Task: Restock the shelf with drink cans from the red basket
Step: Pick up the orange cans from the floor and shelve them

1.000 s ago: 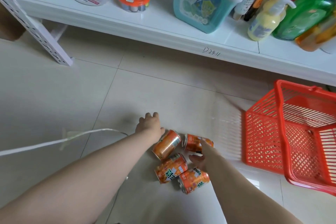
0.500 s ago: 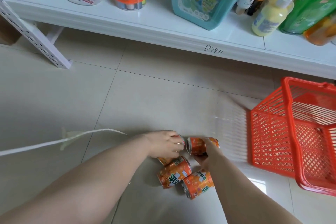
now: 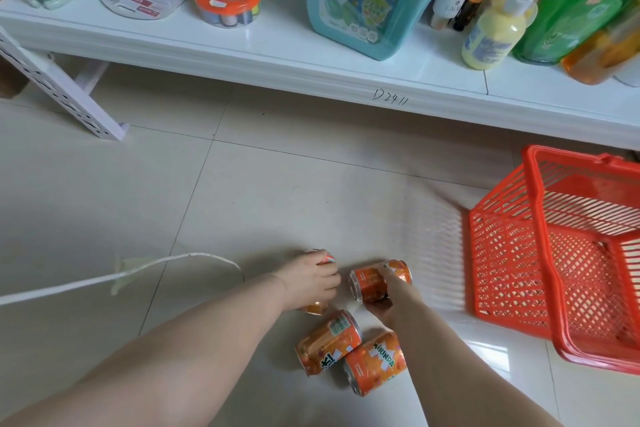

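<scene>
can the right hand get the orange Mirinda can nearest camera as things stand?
Probably not yet. The right hand holds another orange drink can in its grip. The orange Mirinda-labelled can lies uncovered on the floor beside that forearm, so it looks reachable once the hand empties.

bright, even daylight; glare on the glossy floor tiles (image 3: 485,348), soft shadows, wide-angle bending at the edges.

Listed: two arms of one person. Item one, the left forearm (image 3: 207,340): bare from the lower frame edge to the wrist, rendered broad by the wide-angle lens. Item two, the right forearm (image 3: 450,357): bare likewise, shown narrower. Item three, the left grip (image 3: 311,279): bare, its back shown, knuckles rounded. Item four, the right grip (image 3: 393,291): bare, largely hidden by its own wrist.
</scene>
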